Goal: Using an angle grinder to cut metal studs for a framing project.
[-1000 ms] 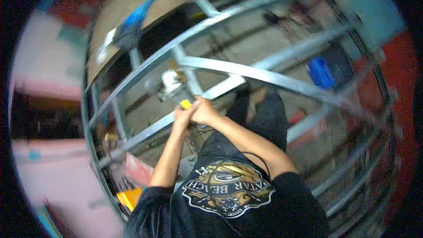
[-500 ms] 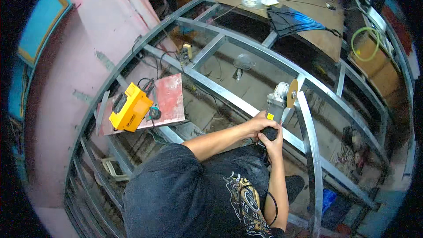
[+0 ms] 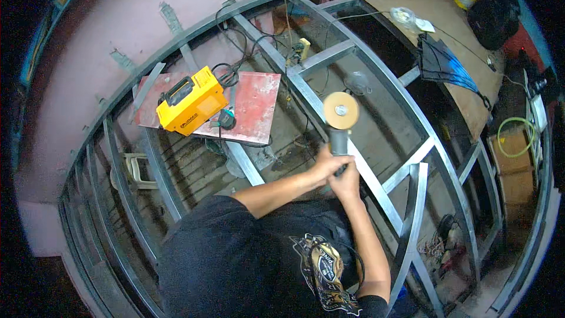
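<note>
An angle grinder (image 3: 339, 141) with a tan disc is held out in front of me, its disc face turned up. My left hand (image 3: 325, 166) is closed round the side of its dark body. Just below, my right hand (image 3: 345, 181) grips the rear of the handle. Beneath and beside the grinder runs a metal frame bar (image 3: 368, 176). To the right, a separate length of square metal tube (image 3: 415, 206) slants across the frame, apart from the disc. The fingers' undersides are hidden.
A yellow boxy machine (image 3: 191, 103) sits on a worn red board (image 3: 262, 112) at the left, with black cables by it. Metal frame bars surround me, with open gaps between them. At far right, a folded blue-black umbrella (image 3: 447, 68) lies on a brown panel (image 3: 406, 0).
The grinder has moved left, away from the slanting tube's end, and its disc has turned from edge-on to face-up. Both hands keep hold of it. My view has shifted.
</note>
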The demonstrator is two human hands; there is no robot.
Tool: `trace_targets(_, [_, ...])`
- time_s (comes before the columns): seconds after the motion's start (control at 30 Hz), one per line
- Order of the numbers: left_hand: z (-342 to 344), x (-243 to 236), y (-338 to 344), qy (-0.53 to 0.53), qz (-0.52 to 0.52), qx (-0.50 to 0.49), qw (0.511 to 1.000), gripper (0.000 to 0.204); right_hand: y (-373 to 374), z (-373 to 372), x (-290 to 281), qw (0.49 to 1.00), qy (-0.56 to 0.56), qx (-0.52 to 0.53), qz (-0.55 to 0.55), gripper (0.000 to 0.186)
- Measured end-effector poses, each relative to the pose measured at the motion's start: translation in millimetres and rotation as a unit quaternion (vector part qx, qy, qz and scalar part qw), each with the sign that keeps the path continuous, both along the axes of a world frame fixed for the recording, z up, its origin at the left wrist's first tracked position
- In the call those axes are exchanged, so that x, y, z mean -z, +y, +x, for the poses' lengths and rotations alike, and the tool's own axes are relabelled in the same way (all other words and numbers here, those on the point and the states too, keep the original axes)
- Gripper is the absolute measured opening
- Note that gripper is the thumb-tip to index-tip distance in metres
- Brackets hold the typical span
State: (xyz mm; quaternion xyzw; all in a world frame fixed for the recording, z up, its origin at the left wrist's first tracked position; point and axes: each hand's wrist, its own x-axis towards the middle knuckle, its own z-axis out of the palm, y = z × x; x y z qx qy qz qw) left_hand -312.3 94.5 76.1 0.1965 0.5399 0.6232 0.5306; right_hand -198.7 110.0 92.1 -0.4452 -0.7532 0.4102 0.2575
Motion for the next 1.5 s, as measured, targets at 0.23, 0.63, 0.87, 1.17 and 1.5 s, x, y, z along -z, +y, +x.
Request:
trace_targets(0.23, [-143, 10, -23, -0.009, -0.057, -0.079, 0.995, 0.034, 5, -42, -37, 0.974, -0.015, -0.221, -0.038, 0.080])
trace_targets(0.63, [-316, 89, -25, -0.002, -0.216, -0.172, 0.961, 0.015, 13, 127, -22, 0.975, 0.031, 0.058, -0.214, 0.052])
trace_targets(0.87, [-324, 94, -29, 0.182, -0.193, -0.171, 0.949, 0.023, -16, 205, -5, 0.961, 0.047, 0.185, -0.200, 0.049])
trace_targets(1.17, [-316, 79, -42, 0.483, -0.279, -0.148, 0.817, 0.059, -51, 240, 3, 0.928, 0.096, 0.281, -0.226, 0.049])
trace_targets(1.5, [-323, 107, -54, 0.529, -0.280, -0.196, 0.776, 0.083, -83, 280, 19, 0.915, 0.136, 0.325, -0.198, 0.050])
